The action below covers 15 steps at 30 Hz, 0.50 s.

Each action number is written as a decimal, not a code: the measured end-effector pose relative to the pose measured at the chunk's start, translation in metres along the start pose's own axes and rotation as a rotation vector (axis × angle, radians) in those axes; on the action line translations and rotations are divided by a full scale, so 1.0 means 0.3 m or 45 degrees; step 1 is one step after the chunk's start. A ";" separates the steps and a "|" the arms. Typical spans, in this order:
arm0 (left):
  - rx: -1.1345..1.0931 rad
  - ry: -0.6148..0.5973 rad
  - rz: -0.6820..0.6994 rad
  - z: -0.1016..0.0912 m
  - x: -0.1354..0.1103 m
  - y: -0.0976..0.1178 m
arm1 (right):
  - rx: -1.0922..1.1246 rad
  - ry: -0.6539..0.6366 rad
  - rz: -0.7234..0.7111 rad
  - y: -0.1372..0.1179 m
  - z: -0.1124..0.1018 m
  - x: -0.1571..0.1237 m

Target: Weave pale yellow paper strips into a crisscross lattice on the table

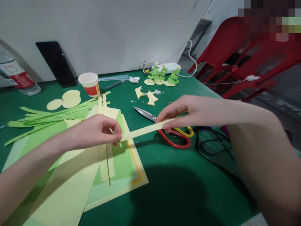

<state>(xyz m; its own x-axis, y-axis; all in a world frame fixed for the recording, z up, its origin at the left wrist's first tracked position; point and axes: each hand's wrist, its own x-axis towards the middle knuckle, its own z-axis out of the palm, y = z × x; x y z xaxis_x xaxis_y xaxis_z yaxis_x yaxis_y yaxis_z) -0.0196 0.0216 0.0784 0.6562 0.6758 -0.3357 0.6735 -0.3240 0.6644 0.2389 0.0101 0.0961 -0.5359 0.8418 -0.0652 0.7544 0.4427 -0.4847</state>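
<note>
Although three paper sprouts point(162, 74) stand assembled, my left hand point(100, 130) and right hand point(181, 111) pinch a flat, unfolded strip point(143, 130) above the table point(162, 163), loose discs point(71, 100) apparently remaining unused.

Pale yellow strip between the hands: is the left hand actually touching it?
Touching. The head view shows the left hand pinching one end of the pale yellow strip in its fingers, with no visible gap.
</note>
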 end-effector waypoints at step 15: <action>0.077 0.572 0.314 0.101 -0.008 0.046 | 0.004 0.024 -0.014 -0.138 0.135 0.022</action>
<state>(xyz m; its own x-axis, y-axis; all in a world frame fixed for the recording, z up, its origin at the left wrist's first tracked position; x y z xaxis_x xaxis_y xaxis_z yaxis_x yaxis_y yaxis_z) -0.0015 -0.0046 0.0681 0.5960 0.7879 0.1552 0.5442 -0.5384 0.6434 0.1888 -0.0151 0.0803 -0.5367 0.8426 -0.0437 0.7475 0.4509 -0.4878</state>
